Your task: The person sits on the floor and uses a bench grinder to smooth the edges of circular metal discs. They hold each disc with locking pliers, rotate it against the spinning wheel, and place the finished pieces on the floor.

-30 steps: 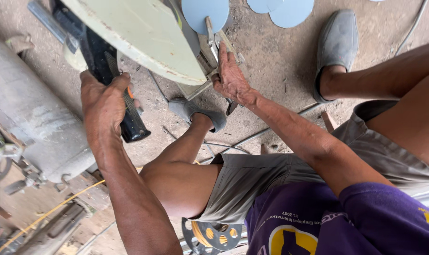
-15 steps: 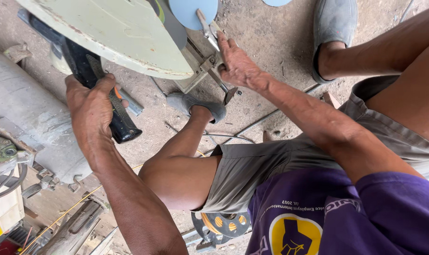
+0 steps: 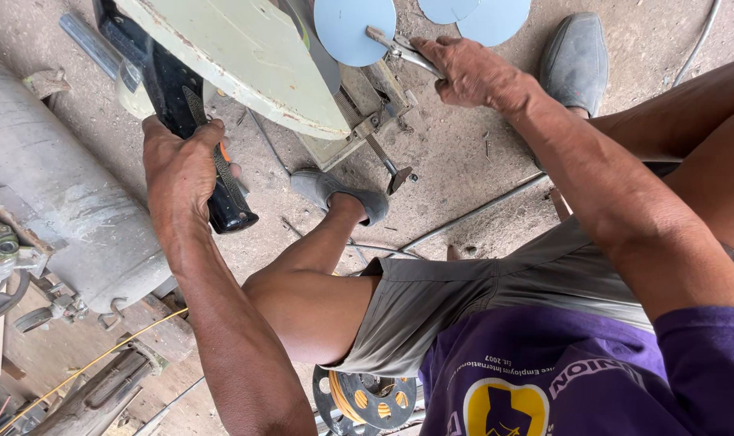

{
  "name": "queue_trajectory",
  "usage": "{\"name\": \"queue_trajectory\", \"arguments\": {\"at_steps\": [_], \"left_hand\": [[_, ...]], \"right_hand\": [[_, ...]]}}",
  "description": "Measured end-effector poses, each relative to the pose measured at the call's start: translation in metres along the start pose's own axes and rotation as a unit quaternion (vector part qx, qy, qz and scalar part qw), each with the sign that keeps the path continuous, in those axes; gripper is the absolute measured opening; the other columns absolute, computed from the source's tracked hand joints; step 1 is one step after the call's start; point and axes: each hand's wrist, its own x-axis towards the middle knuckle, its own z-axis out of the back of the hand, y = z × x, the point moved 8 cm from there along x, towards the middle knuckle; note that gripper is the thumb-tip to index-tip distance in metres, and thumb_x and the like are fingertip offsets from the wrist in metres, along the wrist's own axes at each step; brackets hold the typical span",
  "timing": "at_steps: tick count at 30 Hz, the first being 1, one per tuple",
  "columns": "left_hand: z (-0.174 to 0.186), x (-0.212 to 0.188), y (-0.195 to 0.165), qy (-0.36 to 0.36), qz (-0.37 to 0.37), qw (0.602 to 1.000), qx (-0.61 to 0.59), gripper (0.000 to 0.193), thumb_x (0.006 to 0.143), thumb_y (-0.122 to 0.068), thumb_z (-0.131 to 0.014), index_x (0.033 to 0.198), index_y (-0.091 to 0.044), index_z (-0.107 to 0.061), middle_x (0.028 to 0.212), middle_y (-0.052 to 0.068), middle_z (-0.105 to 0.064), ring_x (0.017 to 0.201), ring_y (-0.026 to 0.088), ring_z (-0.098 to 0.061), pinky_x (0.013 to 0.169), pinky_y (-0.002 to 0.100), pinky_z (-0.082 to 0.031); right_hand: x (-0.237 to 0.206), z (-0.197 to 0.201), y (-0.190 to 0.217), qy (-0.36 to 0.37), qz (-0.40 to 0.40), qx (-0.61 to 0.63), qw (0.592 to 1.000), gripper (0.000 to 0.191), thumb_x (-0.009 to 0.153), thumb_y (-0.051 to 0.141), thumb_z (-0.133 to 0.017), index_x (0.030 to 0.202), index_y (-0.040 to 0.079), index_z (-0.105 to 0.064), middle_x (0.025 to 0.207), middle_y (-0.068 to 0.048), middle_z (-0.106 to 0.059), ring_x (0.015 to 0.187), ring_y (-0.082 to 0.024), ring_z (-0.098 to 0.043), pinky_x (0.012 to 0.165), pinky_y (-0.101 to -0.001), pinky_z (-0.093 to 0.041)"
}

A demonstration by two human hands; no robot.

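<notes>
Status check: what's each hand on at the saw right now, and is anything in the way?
Left hand shut on black saw handle. Right hand gripping locking pliers clamped on blue disc. Pale green guard overhangs; foot below.

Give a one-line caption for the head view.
Left hand grips the black handle of a chop saw; right hand holds pliers clamping a pale blue disc beside it.

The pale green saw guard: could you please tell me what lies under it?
Under the pale green saw guard a metal base with a threaded clamp screw shows on the dirt floor. The blade itself is covered.
</notes>
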Motion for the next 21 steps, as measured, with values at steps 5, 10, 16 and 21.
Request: {"name": "queue_trajectory", "arguments": {"at_steps": [5,10,16,21], "left_hand": [[0.002,0.002,0.000,-0.004,-0.005,1.000,0.008,0.038,0.089,-0.011,-0.069,0.119,0.003,-0.050,0.089,0.013,-0.070,0.056,0.015,-0.068,0.042,0.025,-0.057],[0.002,0.001,0.001,-0.009,0.004,1.000,0.023,0.039,0.087,-0.012,-0.068,0.118,0.000,-0.050,0.090,0.013,-0.071,0.054,0.016,-0.069,0.040,0.026,-0.056],[0.002,0.002,0.001,-0.005,-0.002,1.000,0.007,0.038,0.088,-0.012,-0.070,0.116,0.003,-0.049,0.092,0.015,-0.069,0.057,0.016,-0.068,0.042,0.026,-0.056],[0.004,0.004,0.001,-0.006,0.001,1.000,0.003,0.038,0.087,-0.012,-0.070,0.117,0.002,-0.050,0.092,0.015,-0.069,0.057,0.017,-0.068,0.043,0.027,-0.057]], "right_hand": [[0.001,0.033,0.014,-0.074,0.062,-0.035,0.995,0.078,0.079,-0.001,-0.067,0.153,0.007,-0.045,0.102,-0.018,-0.069,0.091,-0.034,-0.071,0.085,-0.0426,-0.060],[0.006,0.044,0.008,-0.011,0.028,-0.079,0.996,0.079,0.078,-0.003,-0.069,0.152,0.014,-0.048,0.100,-0.014,-0.070,0.086,-0.030,-0.072,0.080,-0.0415,-0.060],[0.012,0.073,0.012,-0.038,0.094,-0.171,0.980,0.078,0.075,0.000,-0.075,0.150,0.014,-0.058,0.099,-0.010,-0.075,0.076,-0.022,-0.073,0.072,-0.0356,-0.062],[0.016,0.080,0.007,-0.025,0.067,-0.285,0.956,0.067,0.081,0.007,-0.081,0.144,0.020,-0.064,0.087,-0.005,-0.077,0.059,-0.018,-0.069,0.052,-0.0307,-0.060]]}}
